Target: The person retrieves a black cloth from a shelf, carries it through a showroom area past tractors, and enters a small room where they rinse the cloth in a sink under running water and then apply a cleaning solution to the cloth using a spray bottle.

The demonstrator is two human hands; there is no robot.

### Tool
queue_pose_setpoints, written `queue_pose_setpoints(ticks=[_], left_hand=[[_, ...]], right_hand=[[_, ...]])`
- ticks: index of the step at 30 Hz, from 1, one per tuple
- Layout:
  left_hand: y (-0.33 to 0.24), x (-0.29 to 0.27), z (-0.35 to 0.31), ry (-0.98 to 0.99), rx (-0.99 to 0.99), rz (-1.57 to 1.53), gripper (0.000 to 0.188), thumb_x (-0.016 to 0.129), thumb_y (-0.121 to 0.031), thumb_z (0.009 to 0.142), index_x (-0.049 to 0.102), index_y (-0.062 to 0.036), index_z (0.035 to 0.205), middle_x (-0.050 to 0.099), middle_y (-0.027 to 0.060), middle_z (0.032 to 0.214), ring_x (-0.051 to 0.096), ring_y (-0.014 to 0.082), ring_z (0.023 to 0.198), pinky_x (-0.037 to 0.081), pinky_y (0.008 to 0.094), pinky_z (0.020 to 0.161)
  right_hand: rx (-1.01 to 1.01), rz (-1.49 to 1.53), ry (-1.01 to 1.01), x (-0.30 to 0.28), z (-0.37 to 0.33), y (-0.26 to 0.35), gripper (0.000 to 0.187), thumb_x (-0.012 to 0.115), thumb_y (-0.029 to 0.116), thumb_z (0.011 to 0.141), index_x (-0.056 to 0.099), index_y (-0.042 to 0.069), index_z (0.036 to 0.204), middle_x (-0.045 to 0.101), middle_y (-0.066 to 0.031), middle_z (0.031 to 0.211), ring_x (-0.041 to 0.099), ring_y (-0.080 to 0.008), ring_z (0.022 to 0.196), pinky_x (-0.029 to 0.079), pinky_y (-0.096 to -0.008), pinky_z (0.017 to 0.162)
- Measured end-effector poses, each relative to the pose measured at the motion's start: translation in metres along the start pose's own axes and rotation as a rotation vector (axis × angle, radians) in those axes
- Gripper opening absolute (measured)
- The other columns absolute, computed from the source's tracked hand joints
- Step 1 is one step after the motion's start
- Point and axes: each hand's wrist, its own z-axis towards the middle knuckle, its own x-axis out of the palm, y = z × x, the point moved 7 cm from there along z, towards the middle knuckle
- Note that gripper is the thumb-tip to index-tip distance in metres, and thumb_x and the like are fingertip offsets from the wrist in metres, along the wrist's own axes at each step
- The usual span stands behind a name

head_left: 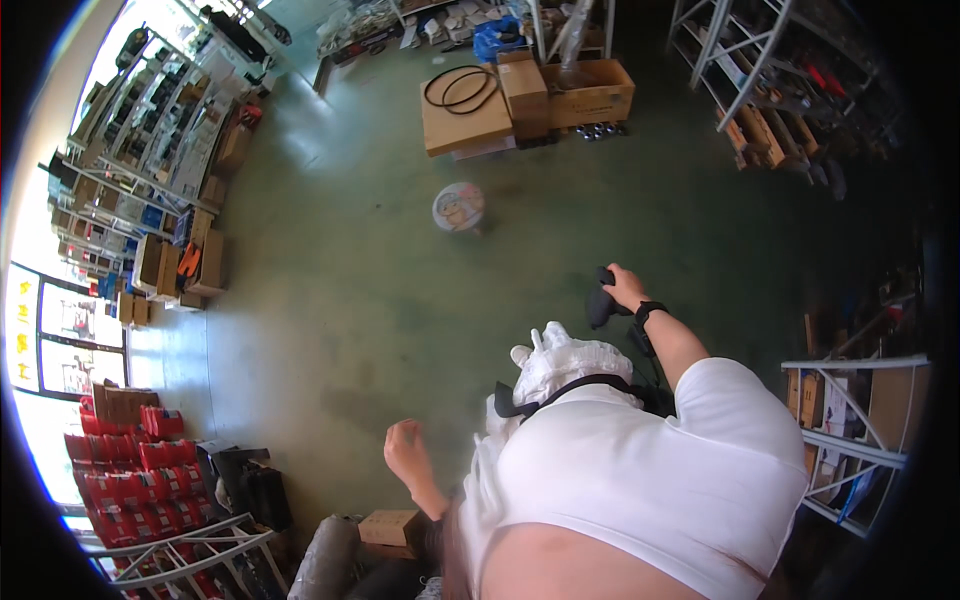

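My right hand (pixel 627 288), with a black watch on its wrist, reaches out over the floor. Its fingers are closed round the top of a dark grey object (pixel 601 303) whose kind I cannot make out; the lower part hangs free. My left hand (pixel 405 455) is off to the left, loosely curled, with nothing visible in it. Between the two arms is a bunched white cloth (pixel 572 362) with small ear-like knobs, against my white shirt. A black strap (pixel 575 388) runs across it.
A round stool (pixel 459 208) with a printed seat stands ahead on the green floor (pixel 350 300). Beyond it are cardboard boxes (pixel 465 115) with black rings on top. Shelving (pixel 165 130) lines the left; red cases (pixel 140 480) are stacked near left. Metal racks (pixel 850 420) stand at right.
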Motion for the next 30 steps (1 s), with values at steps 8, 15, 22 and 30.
queue_pose_setpoints(ticks=[8, 15, 22, 30], left_hand=[[0.029, 0.015, 0.036, 0.046, -0.097, -0.044, 0.015, 0.061, -0.015, 0.074, 0.055, -0.0022, 0.071, 0.058, 0.0100, 0.075, 0.055, 0.0291, 0.069, 0.041, 0.0368, 0.061], [0.078, 0.009, 0.112, -0.067, -0.041, -0.053, 0.012, 0.057, -0.015, 0.078, 0.058, -0.0035, 0.076, 0.058, 0.0102, 0.076, 0.055, 0.0282, 0.070, 0.042, 0.0358, 0.061], [0.130, -0.013, 0.148, -0.269, -0.242, -0.026, 0.013, 0.055, -0.018, 0.080, 0.062, -0.0072, 0.081, 0.060, 0.0074, 0.076, 0.056, 0.0259, 0.071, 0.044, 0.0352, 0.062], [0.169, -0.018, 0.176, -0.325, -0.438, 0.010, 0.013, 0.051, -0.019, 0.079, 0.062, -0.0120, 0.078, 0.060, 0.0068, 0.071, 0.056, 0.0256, 0.067, 0.043, 0.0366, 0.062]], right_hand=[[-0.313, -0.009, 0.119, 0.015, 0.031, 0.119, 0.037, 0.064, 0.018, 0.070, 0.050, 0.010, 0.104, 0.058, -0.0153, 0.094, 0.054, -0.0332, 0.089, 0.044, -0.0399, 0.074], [-0.238, -0.064, 0.121, 0.043, 0.066, 0.104, 0.040, 0.065, 0.016, 0.067, 0.051, 0.009, 0.103, 0.058, -0.0169, 0.095, 0.055, -0.0338, 0.089, 0.045, -0.0396, 0.076], [-0.194, -0.303, 0.340, 0.070, 0.105, 0.155, 0.043, 0.068, 0.013, 0.065, 0.051, 0.001, 0.102, 0.058, -0.0195, 0.098, 0.056, -0.0325, 0.092, 0.044, -0.0377, 0.080], [-0.563, -0.284, 0.392, 0.126, 0.198, 0.350, 0.041, 0.067, 0.014, 0.068, 0.050, 0.003, 0.104, 0.058, -0.0209, 0.095, 0.055, -0.0362, 0.090, 0.043, -0.0386, 0.077]])
